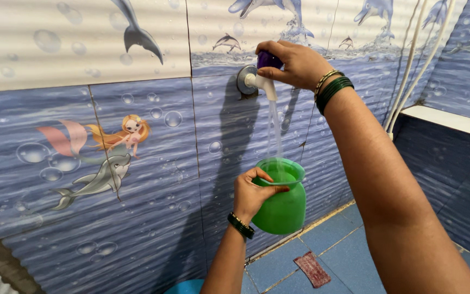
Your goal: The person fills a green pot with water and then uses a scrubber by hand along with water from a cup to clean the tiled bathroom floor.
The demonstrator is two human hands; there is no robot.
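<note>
A white wall tap point(261, 83) with a purple knob juts from the blue tiled wall. My right hand point(295, 64) grips the purple knob from above. Water point(274, 128) streams down from the spout into a green plastic pot point(281, 198). My left hand point(252, 193) holds the pot by its rim, thumb inside the mouth, right under the spout. Both wrists wear dark green bangles.
The wall tiles point(99, 163) show a mermaid, dolphins and bubbles. White pipes point(409, 71) run down the right corner beside a white ledge point(447, 120). A reddish scrub cloth point(312, 268) lies on the blue floor tiles. A blue tub rim point(186, 287) shows at the bottom.
</note>
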